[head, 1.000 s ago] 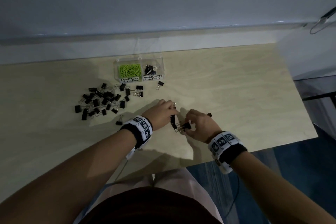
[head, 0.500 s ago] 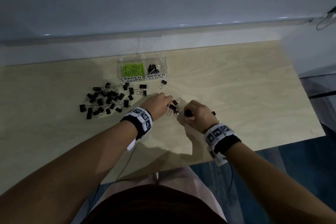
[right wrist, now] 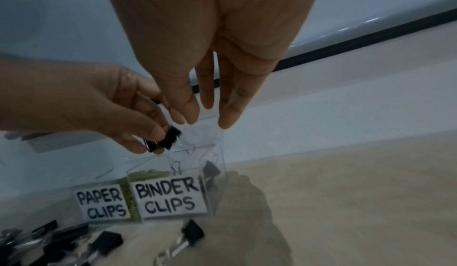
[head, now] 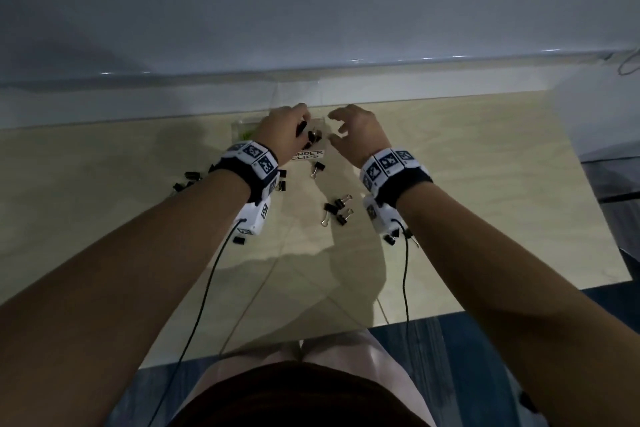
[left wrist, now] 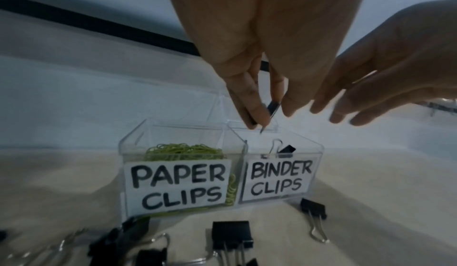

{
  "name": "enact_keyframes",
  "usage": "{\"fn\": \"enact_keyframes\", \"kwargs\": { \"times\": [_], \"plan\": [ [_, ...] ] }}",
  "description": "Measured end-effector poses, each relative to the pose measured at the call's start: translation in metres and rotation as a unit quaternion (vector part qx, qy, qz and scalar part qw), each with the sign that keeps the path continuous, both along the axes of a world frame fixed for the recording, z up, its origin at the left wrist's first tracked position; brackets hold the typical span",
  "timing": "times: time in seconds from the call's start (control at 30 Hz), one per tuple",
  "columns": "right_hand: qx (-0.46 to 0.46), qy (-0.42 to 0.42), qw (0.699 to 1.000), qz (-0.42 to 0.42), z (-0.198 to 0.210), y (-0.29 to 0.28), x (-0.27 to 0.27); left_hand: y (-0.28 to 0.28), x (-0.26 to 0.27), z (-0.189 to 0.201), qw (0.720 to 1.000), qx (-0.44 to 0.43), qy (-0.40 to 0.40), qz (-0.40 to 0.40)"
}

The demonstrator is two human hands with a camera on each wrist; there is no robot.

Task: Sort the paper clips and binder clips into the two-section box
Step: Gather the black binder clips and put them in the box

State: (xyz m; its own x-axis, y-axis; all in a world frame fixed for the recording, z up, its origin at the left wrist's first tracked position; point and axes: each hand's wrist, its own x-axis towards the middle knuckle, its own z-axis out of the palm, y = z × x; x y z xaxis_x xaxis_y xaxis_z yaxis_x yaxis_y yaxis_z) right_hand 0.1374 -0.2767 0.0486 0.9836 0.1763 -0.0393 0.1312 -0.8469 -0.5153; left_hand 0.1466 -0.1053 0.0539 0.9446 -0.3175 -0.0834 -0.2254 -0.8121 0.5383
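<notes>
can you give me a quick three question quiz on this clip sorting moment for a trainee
1. True or false: the left hand holds a black binder clip over the clear box.
2. Multiple choice: what fills the section labelled PAPER CLIPS? A) black binder clips B) green paper clips C) nothing visible
3. Fill in: the right hand is ____, its fingers holding nothing.

Key
1. True; the grip is a pinch above the section labelled BINDER CLIPS.
2. B; green paper clips lie piled there.
3. Open; loose binder clips still lie on the table.
</notes>
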Motion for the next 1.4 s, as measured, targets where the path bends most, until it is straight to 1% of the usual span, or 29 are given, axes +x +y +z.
{"fn": "enact_keyframes", "kwargs": {
  "times": [0.07, 0.17, 0.2, 0.27, 0.33, 0.47, 0.6, 0.73, 0.8, 0.9, 0.97, 1.03, 1.13, 1.23, 1.3, 1.4],
  "plan": [
    [-0.005, 0.014, 1.000, -0.014, -0.007, -0.025, -0.017, -0.003, -0.002, -0.006, 0.999, 0.035, -0.018, -0.015],
    [-0.042, 0.084, 0.995, -0.045, -0.027, -0.075, -0.056, -0.012, -0.027, -0.019, 0.994, 0.047, -0.072, -0.068],
    [-0.055, 0.111, 0.991, -0.058, -0.034, -0.091, -0.071, -0.017, -0.039, -0.026, 0.993, 0.041, -0.066, -0.094],
    [-0.067, 0.148, 0.983, -0.091, -0.044, -0.116, -0.103, -0.027, -0.068, -0.041, 0.991, 0.042, 0.001, -0.124],
    [-0.068, 0.160, 0.977, -0.121, -0.051, -0.127, -0.130, -0.038, -0.092, -0.055, 0.989, 0.059, 0.056, -0.120],
    [-0.049, 0.130, 0.977, -0.161, -0.063, -0.124, -0.158, -0.053, -0.107, -0.067, 0.995, 0.039, 0.076, -0.061],
    [-0.037, 0.089, 0.978, -0.183, -0.074, -0.118, -0.166, -0.057, -0.104, -0.066, 0.995, 0.023, 0.080, -0.046],
    [-0.021, 0.046, 0.982, -0.182, -0.077, -0.114, -0.179, -0.051, -0.104, -0.066, 0.996, 0.022, 0.068, -0.051],
    [-0.031, 0.048, 0.984, -0.171, -0.079, -0.112, -0.187, -0.047, -0.106, -0.066, 0.996, 0.013, 0.067, -0.054],
    [-0.032, 0.056, 0.980, -0.188, -0.079, -0.112, -0.189, -0.045, -0.111, -0.067, 0.996, 0.012, 0.058, -0.071],
    [-0.013, 0.048, 0.978, -0.202, -0.076, -0.112, -0.187, -0.048, -0.113, -0.068, 0.994, 0.024, 0.063, -0.085],
    [0.021, 0.026, 0.979, -0.199, -0.072, -0.111, -0.185, -0.050, -0.112, -0.070, 0.992, 0.047, 0.069, -0.095],
    [0.056, 0.010, 0.986, -0.155, -0.066, -0.103, -0.186, -0.050, -0.109, -0.070, 0.993, 0.045, 0.075, -0.083],
    [0.031, 0.054, 0.991, -0.122, -0.066, -0.091, -0.186, -0.050, -0.108, -0.069, 0.996, 0.007, 0.061, -0.069],
    [0.007, 0.055, 0.991, -0.119, -0.070, -0.085, -0.187, -0.054, -0.111, -0.067, 0.994, -0.011, 0.057, -0.093],
    [-0.016, 0.046, 0.991, -0.125, -0.077, -0.082, -0.185, -0.061, -0.117, -0.071, 0.987, 0.020, 0.076, -0.139]
  ]
}}
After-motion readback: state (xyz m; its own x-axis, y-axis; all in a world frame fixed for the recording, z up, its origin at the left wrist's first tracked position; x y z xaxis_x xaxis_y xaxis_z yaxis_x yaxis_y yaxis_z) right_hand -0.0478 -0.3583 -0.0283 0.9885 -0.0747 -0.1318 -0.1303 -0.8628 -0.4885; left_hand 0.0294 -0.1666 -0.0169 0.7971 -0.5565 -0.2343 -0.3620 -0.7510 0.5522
